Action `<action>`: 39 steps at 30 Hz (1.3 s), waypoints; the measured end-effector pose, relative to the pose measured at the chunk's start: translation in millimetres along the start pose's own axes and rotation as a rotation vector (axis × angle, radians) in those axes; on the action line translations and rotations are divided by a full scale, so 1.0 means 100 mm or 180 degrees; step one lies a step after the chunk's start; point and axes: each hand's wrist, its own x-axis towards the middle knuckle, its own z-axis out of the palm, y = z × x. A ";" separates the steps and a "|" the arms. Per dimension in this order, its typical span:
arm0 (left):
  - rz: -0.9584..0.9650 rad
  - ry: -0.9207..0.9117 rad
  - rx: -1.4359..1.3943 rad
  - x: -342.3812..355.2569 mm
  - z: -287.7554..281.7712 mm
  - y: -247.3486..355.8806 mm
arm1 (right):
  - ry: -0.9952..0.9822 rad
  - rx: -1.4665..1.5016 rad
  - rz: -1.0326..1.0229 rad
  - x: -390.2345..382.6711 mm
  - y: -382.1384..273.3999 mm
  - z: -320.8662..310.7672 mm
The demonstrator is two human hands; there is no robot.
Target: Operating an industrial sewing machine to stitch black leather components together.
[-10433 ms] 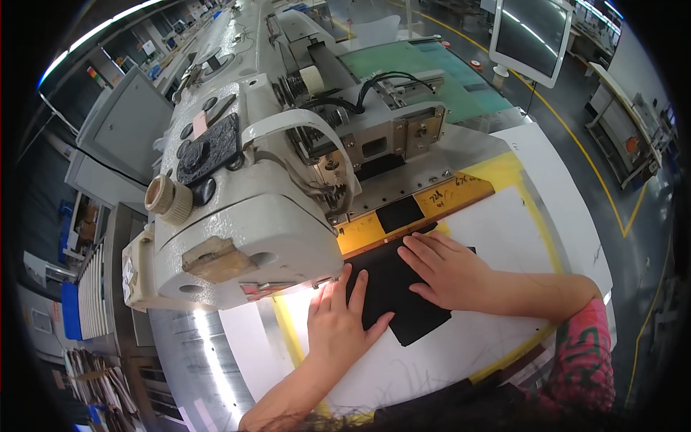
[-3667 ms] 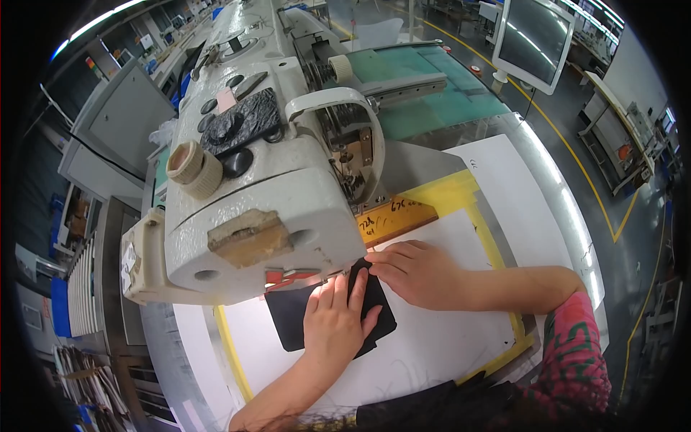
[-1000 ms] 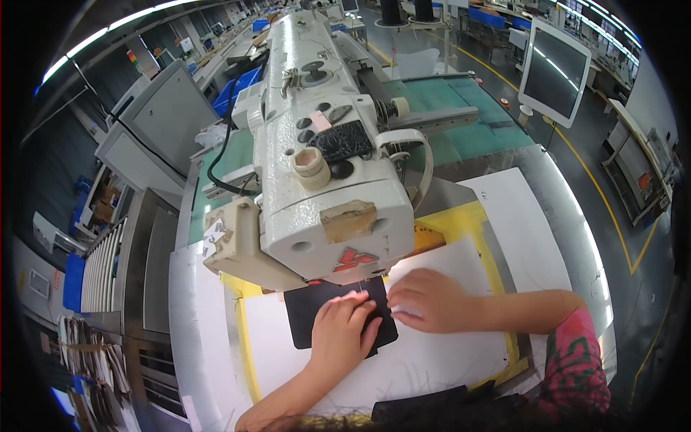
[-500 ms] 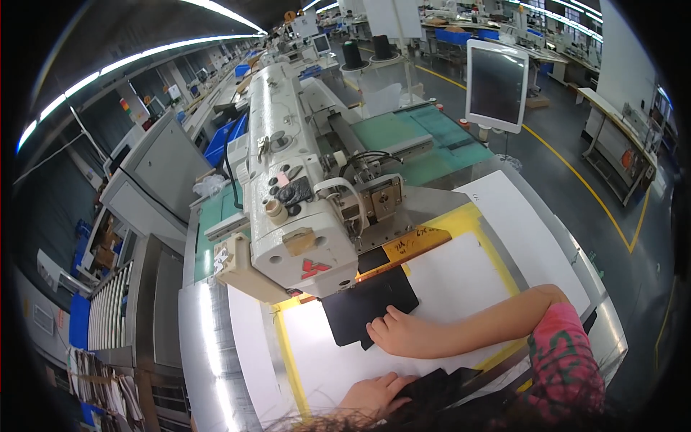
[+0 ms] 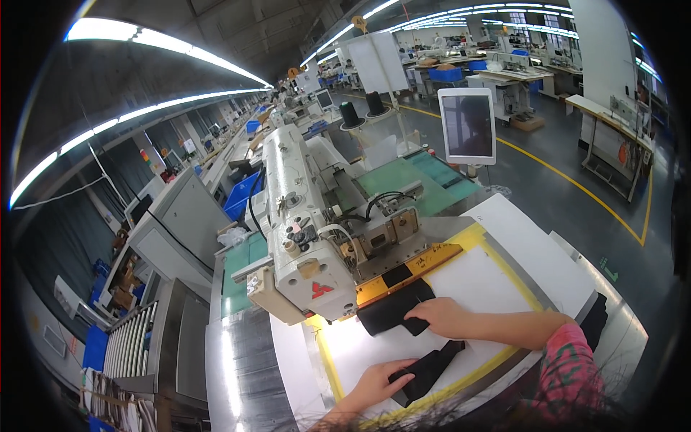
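Observation:
A black flat panel, like fabric (image 5: 385, 315), lies on the white sheet (image 5: 482, 277) under the front edge of the sewing machine head (image 5: 309, 277). My right hand (image 5: 440, 318) is closed on the panel's near right edge, fingertips pressed together there. Lower down, my left hand (image 5: 378, 383) grips a second black piece (image 5: 430, 369) between thumb and fingers. That piece slants up to the right, just below my right forearm, apart from the first. An orange-yellow strip (image 5: 432, 259) runs along the machine's clamp, right behind the panel.
Yellow tape (image 5: 507, 270) borders the white sheet. A screen (image 5: 468, 126) stands beyond the green table top (image 5: 432, 183). Dark thread cones (image 5: 349, 114) stand behind the machine. At the right edge of the worktable lies more black material (image 5: 594, 320).
The view has tilted upward. My left hand has brought the second black piece up and further onto the sheet. My right hand now holds the first panel's edge, and the panel looks bent.

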 end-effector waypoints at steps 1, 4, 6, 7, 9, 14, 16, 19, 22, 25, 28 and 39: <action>0.0175 0.0127 0.0004 -0.05 0.00 -0.03 | 0.0089 0.0256 0.0501 -0.05 -0.11 -0.24; 0.0215 0.0109 0.0087 -0.13 -0.08 0.03 | 0.0775 0.0593 0.1338 -0.37 -0.32 -1.06; 0.0246 0.0048 0.0033 -0.17 -0.07 0.02 | 0.1286 0.0670 0.2372 -0.74 -0.44 -1.64; 0.0291 -0.0035 -0.0002 -0.16 -0.07 0.00 | 0.1628 0.1260 0.2359 -1.06 -0.41 -1.88; 0.0226 -0.0092 0.0106 -0.09 -0.08 -0.06 | 0.2444 0.1791 0.2809 -1.50 -0.52 -2.27; -0.0633 0.0448 -0.0340 -0.06 0.00 -0.18 | 0.1220 0.0057 0.4339 -2.76 -0.33 -2.81; -0.0715 0.0791 -0.1236 -0.03 0.08 -0.01 | 0.1077 -0.0693 0.4537 -3.49 -0.10 -2.88; -0.0296 0.0922 -0.1109 -0.06 0.16 -0.62 | 0.1605 -0.1605 0.4640 -3.86 -0.08 -3.00; -0.1664 -0.0841 -0.5120 0.10 -0.06 -1.36 | 0.1792 -0.1910 0.4542 -4.02 -0.06 -2.90; -0.1530 -0.0803 -0.4432 0.26 0.12 -1.41 | 0.1963 -0.1788 0.4359 -4.21 0.09 -2.40; -0.1079 -0.0504 -0.3392 0.29 0.20 -1.22 | 0.1712 -0.1822 0.4193 -4.33 0.19 -1.62; -0.0747 0.0605 -0.0727 0.06 0.02 -0.03 | 0.0928 -0.1822 0.5070 -4.52 0.06 -1.10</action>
